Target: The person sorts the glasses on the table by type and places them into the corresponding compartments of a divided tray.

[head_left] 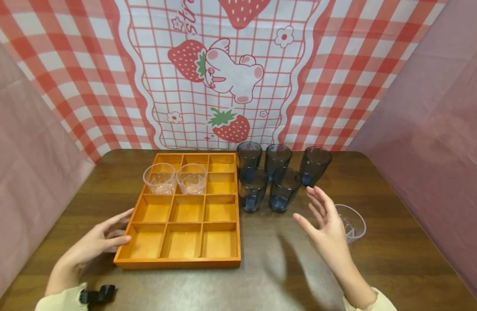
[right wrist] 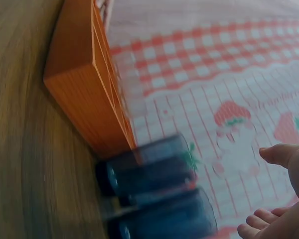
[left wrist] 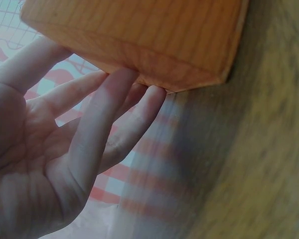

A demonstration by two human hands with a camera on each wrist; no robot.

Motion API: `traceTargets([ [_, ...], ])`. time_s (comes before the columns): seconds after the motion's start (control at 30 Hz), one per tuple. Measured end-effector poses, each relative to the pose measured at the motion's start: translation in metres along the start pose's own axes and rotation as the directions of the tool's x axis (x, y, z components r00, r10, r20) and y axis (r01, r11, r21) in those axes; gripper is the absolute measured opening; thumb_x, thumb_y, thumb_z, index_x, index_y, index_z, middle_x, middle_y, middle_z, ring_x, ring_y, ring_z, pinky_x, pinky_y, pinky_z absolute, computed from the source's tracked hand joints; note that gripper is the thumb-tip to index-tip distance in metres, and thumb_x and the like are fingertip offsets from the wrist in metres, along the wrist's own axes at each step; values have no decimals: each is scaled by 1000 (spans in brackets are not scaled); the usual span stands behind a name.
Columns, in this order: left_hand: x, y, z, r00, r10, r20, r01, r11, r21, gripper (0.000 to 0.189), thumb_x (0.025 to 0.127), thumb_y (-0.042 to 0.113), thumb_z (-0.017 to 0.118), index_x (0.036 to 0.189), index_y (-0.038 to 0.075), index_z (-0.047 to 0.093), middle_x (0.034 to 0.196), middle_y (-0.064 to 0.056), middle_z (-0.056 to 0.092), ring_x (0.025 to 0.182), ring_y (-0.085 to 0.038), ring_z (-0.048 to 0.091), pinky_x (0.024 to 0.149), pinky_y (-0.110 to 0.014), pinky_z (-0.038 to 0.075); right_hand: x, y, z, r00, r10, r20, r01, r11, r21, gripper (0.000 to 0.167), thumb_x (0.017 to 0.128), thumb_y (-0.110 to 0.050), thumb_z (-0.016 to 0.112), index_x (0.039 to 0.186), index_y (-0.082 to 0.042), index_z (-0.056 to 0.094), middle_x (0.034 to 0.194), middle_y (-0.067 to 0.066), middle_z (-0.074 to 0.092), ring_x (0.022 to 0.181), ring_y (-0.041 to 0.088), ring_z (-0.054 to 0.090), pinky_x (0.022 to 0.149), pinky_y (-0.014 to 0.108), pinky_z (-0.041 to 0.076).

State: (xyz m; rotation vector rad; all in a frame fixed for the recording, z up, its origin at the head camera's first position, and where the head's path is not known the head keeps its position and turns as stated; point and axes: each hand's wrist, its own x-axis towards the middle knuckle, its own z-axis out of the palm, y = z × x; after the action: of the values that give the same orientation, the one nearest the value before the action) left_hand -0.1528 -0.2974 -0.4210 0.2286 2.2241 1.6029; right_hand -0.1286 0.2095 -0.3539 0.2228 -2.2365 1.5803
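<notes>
A wooden divided tray (head_left: 180,262) lies on the table, left of centre. My left hand (head_left: 94,242) rests against its left side, thumb at the rim; in the left wrist view the extended fingers (left wrist: 92,132) touch the tray's wall (left wrist: 139,35). Two clear glasses, one on the left (head_left: 159,183) and one in the middle (head_left: 191,183), stand in the tray's second row from the back. My right hand (head_left: 326,224) hovers over the table with fingers spread, holding nothing. Behind it a third clear glass (head_left: 356,233) is partly hidden.
Several dark blue glasses (head_left: 252,194) stand in two rows right of the tray, just beyond my right fingertips. A strawberry-patterned cloth (head_left: 226,86) hangs behind the table (head_left: 269,276). A black strap (head_left: 97,295) circles my left sleeve.
</notes>
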Motion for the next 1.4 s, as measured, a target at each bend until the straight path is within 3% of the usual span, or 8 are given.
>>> traceTargets([
  [0.1, 1, 0, 0, 1000, 1, -5, -1, 1000, 10, 75, 97, 15, 58, 154, 2, 12, 150, -40, 18, 102, 7, 57, 83, -35, 58, -4, 6, -15, 994, 89, -61, -90, 996, -14, 75, 83, 7, 70, 147, 3, 30, 137, -11, 45, 126, -8, 43, 102, 5, 36],
  [0.27, 2, 1, 0, 1000, -1, -8, 2, 1000, 18, 76, 97, 16, 59, 154, 2, 12, 151, -39, 19, 102, 8, 57, 83, -36, 58, -13, 15, -34, 964, 191, -183, -192, 981, 9, 76, 82, 11, 69, 147, 0, 32, 138, -4, 48, 125, -5, 46, 100, 5, 38],
  [0.53, 1, 2, 1, 1000, -1, -11, 1, 1000, 21, 76, 97, 16, 59, 154, 3, 13, 151, -39, 19, 102, 8, 57, 83, -36, 58, -25, 31, -51, 922, 216, -323, -228, 974, -2, 73, 81, 14, 68, 144, -2, 37, 135, -7, 50, 129, 2, 46, 106, 9, 37],
  [0.63, 1, 2, 1, 1000, 2, -11, -1, 1000, 23, 76, 97, 16, 59, 154, 2, 12, 150, -40, 19, 102, 8, 57, 82, -36, 58, -27, 36, -55, 910, 210, -358, -241, 969, -45, 73, 80, 13, 69, 144, -2, 37, 139, 0, 50, 132, 4, 43, 110, 12, 33],
  [0.77, 0, 1, 0, 1000, 5, -9, -5, 1000, 12, 75, 97, 15, 58, 155, 3, 12, 150, -40, 18, 102, 7, 58, 82, -35, 58, -30, 40, -58, 905, 237, -354, -303, 942, -142, 80, 81, 6, 73, 148, -2, 31, 150, 10, 41, 137, 1, 35, 114, 13, 26],
  [0.93, 0, 1, 0, 1000, 3, -7, -3, 1000, 1, 75, 97, 15, 58, 155, 3, 12, 151, -40, 17, 102, 7, 58, 83, -36, 58, -30, 46, -61, 887, 342, -311, -403, 902, -158, 89, 82, -1, 75, 153, -5, 21, 158, 13, 27, 147, 10, 22, 115, 12, 21],
  [1.13, 0, 1, 1, 1000, -16, -11, 16, 1000, 2, 76, 97, 16, 59, 155, 2, 11, 151, -39, 17, 101, 7, 58, 83, -36, 58, -30, 53, -61, 878, 379, -292, -422, 901, -101, 94, 81, 3, 74, 154, -4, 15, 160, 15, 20, 148, 29, 19, 115, 13, 20],
  [1.4, 0, 0, 1, 1000, -25, -13, 25, 1000, 2, 77, 96, 17, 59, 155, 2, 11, 152, -39, 16, 102, 7, 57, 84, -37, 58, -31, 61, -62, 869, 405, -285, -447, 889, -97, 93, 82, 2, 73, 153, -1, 13, 160, 19, 19, 146, 37, 20, 115, 16, 22],
])
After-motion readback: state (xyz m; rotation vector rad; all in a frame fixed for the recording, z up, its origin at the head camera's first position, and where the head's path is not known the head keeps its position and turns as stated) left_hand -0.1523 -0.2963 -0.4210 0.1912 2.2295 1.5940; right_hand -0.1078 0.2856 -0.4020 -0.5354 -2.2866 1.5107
